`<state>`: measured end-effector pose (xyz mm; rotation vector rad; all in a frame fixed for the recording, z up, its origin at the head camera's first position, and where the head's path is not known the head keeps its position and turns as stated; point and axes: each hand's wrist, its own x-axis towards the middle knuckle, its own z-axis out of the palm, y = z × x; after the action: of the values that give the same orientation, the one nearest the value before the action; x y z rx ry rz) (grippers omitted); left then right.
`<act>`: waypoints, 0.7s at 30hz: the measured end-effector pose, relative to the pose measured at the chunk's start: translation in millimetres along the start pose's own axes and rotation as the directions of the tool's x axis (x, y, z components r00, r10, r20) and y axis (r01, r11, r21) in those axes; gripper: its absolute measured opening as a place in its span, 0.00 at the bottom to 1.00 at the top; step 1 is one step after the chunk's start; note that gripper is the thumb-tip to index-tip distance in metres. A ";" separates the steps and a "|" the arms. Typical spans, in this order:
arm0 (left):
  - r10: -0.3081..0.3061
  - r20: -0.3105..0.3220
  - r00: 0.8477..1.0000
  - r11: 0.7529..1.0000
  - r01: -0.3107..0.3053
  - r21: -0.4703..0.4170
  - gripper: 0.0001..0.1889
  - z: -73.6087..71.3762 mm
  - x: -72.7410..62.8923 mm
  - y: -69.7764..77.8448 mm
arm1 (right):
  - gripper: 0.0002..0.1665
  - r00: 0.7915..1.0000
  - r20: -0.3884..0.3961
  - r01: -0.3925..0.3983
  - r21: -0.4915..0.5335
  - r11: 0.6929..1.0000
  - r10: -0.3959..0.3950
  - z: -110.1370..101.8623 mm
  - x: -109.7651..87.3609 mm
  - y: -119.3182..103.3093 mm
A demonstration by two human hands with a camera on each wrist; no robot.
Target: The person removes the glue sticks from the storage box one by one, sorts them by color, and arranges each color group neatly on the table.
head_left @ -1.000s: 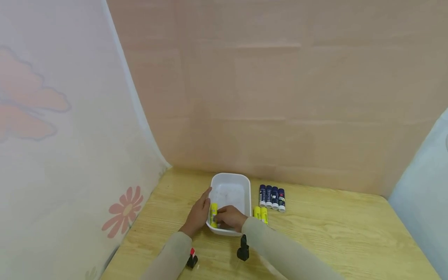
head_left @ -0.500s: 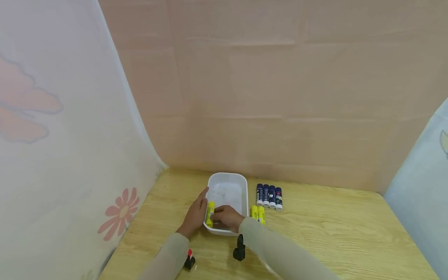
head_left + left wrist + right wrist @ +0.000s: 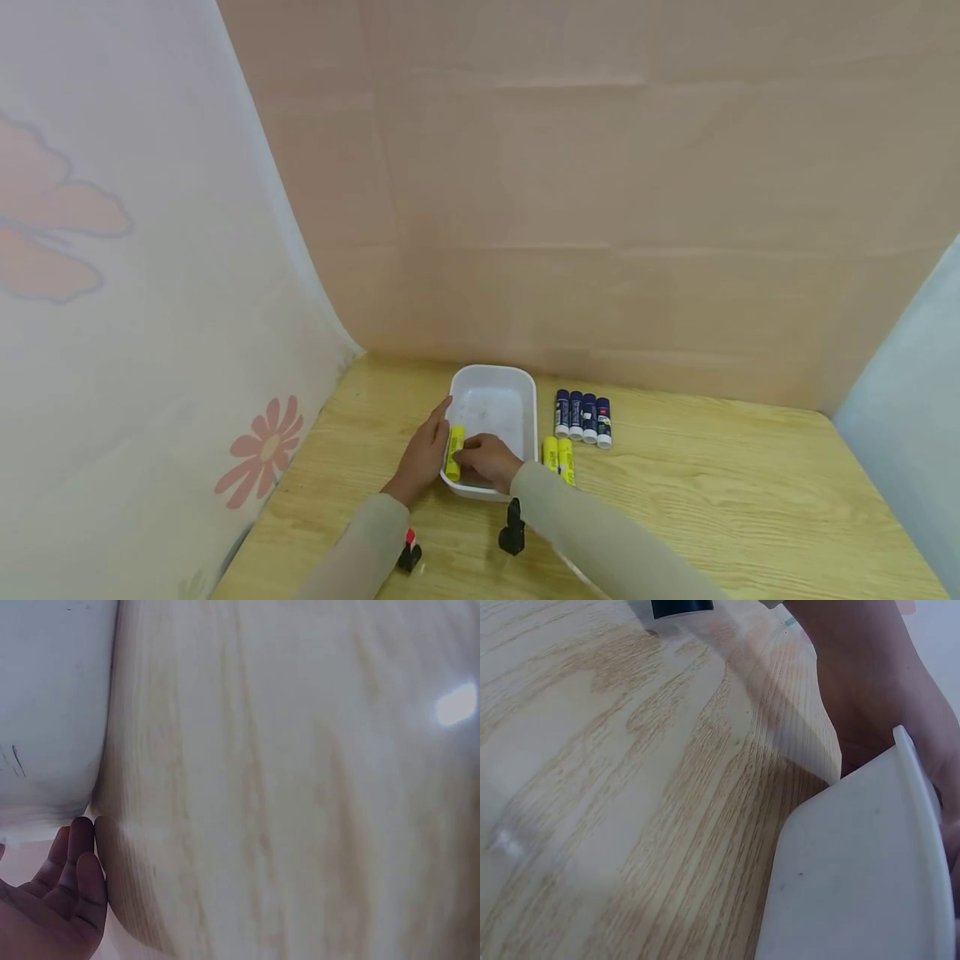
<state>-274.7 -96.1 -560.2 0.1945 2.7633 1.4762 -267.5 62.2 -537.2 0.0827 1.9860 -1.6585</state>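
Observation:
A white tray [image 3: 498, 408] stands on the wooden table. Along its left rim lies my left hand [image 3: 422, 458], its fingers extended against the outer wall; in the left wrist view those fingers [image 3: 81, 859] touch the tray's side. Inside the tray, by the left wall, is a yellow glue stick [image 3: 456, 442]. My right hand [image 3: 491, 461] reaches in over the near right side, its curled fingers pinching the glue stick. In the right wrist view the tray wall [image 3: 855, 862] hides most of this hand.
To the tray's right lie two yellow glue sticks [image 3: 558, 457], partly behind the right sleeve. Several navy glue sticks with white ends [image 3: 583, 417] lie side by side beyond them. A paper-covered wall [image 3: 525, 208] closes the back.
The right fingers have shifted slightly up along the yellow glue stick, uncovering more of its near end. My left hand keeps its place at the tray. The head view shifts slightly.

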 end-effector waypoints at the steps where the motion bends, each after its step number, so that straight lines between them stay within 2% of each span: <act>1: 0.001 0.004 1.000 1.000 -0.001 0.004 0.25 -0.2 0.1 0.5 | 0.25 1.000 -0.001 -0.001 -0.001 1.000 0.001 -0.1 0.2 0.2; 12: 0.003 -0.002 1.000 1.000 -0.004 -0.020 0.24 -0.6 1.7 1.8 | 0.26 1.000 0.014 0.010 0.065 0.998 -0.011 -1.1 -2.0 -1.0; 21: 0.009 -0.006 1.000 1.000 -0.009 0.005 0.24 -1.6 2.5 0.3 | 0.28 0.999 0.037 0.008 0.089 0.996 -0.011 -4.9 -4.3 -4.7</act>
<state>-277.3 -97.0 -558.9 0.2036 2.7745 1.4750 -267.5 66.9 -530.6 0.0744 1.8878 -1.7412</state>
